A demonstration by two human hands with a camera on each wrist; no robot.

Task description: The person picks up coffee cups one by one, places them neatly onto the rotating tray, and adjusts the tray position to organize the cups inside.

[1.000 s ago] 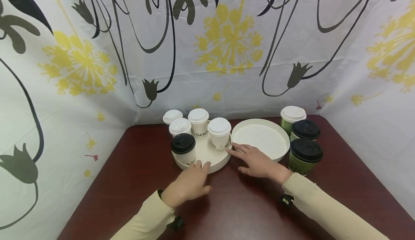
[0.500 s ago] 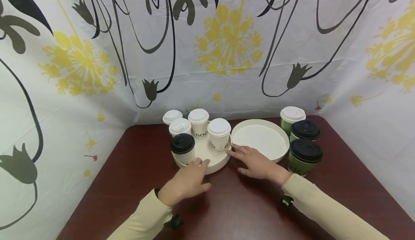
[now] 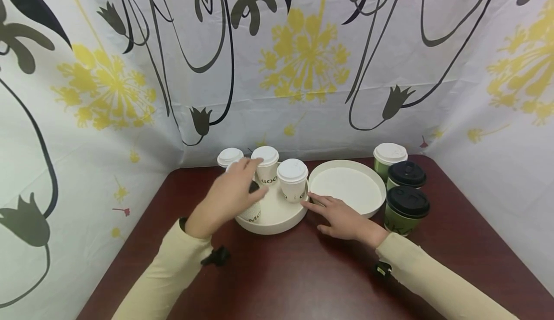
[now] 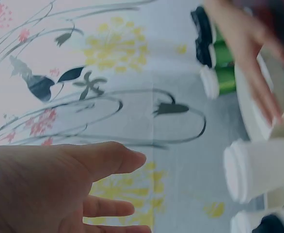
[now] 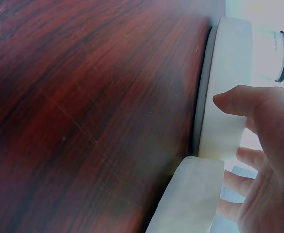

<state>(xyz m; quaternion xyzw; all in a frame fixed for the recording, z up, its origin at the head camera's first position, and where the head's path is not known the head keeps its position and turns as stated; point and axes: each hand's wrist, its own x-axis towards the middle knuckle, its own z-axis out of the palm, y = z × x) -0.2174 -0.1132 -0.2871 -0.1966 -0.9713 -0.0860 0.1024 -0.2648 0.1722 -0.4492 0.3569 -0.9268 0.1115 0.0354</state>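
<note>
On the worktop (image 3: 285, 276), at the round white tray (image 3: 277, 226), I see the left hand (image 3: 225, 196) raised since a moment ago — empty, fingers extended — over the black-lidded cup (image 3: 253, 213) inside, apparently shifting attention cupward, while the relaxed, ungrasping right hand (image 3: 339, 218) stays at the rim.

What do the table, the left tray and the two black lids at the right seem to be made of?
Table: wood or wood-look laminate, fairly glossy, judging by the streaky red-brown grain and soft reflections.
Left tray: perhaps plastic or coated board, matte cream; its smooth, even wall leaves that open.
Black lids: probably plastic, faintly shiny, with crisp moulded-looking rims.
</note>
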